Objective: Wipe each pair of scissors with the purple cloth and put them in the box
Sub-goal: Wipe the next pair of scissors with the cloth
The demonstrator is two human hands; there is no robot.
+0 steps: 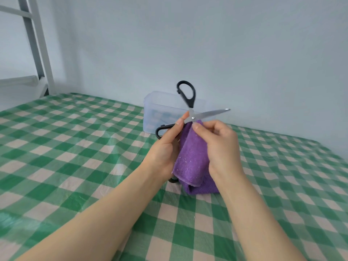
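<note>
1. Tabletop [75, 147]: covered in a glossy green-and-cream check sheet, it carries everything below.
2. Purple cloth [190, 162]: folded, with its lower end resting on the tabletop. The upper end is lifted to the scissors, probably wrapped over the second blade, which is hidden. A dark loop shows at its lower left edge; what it is cannot be told.
3. Right hand [220, 146]: fingers curled, thumb and forefinger pinching the top of the cloth just under the pivot, placed to draw the fabric along the steel.
4. Left hand [165, 147]: pinches the scissors beside the pivot, steadying them for the wipe.
5. Scissors [192, 110]: black-handled, held spread wide above the tabletop. One blade points right and one handle loop stands up, so each blade can be reached.
6. Box [162, 110]: clear plastic, lidless, just behind the hands and near enough for the drop-in. No scissors are visible inside.
7. Grey metal frame [37, 44]: far left, against the pale wall.
</note>
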